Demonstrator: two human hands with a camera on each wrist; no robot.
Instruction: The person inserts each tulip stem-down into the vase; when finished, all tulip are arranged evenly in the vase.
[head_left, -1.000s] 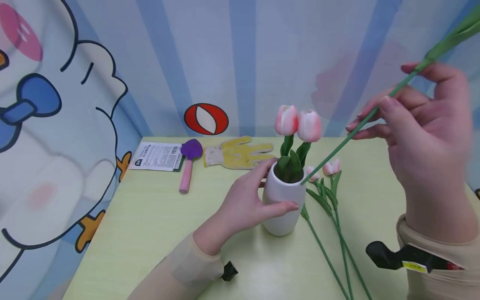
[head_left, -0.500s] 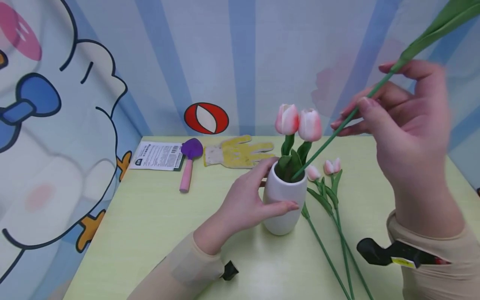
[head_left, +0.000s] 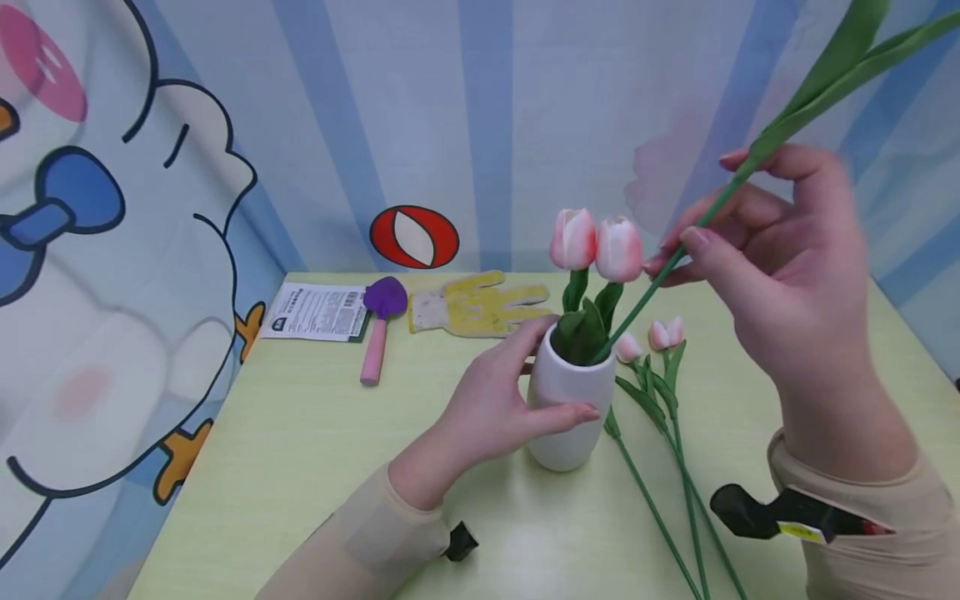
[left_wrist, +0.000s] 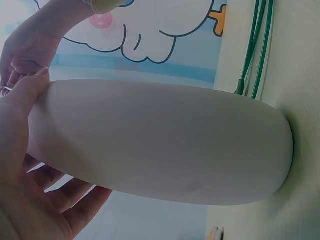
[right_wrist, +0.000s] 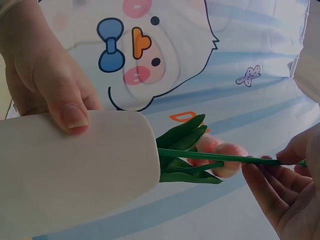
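A white vase stands upright on the table, with two pink-and-white artificial tulips in it. My left hand grips the vase from the left, its thumb across the front and its other fingers behind. Up to the right, my right hand pinches the green stem of another tulip between thumb and fingertips. That stem slants down into the vase mouth; its leaves reach the top right of the head view, where the bloom is out of frame. In the right wrist view the stem runs into the vase.
Several loose tulips lie on the table right of the vase. Along the back are a yellow work glove, a toy-like trowel with purple blade and pink handle, and a printed packet. A cartoon-patterned backdrop rises behind.
My right hand has moved left, bringing the stem's lower end from the vase's right rim to inside its mouth. The left hand and the vase have stayed in place.
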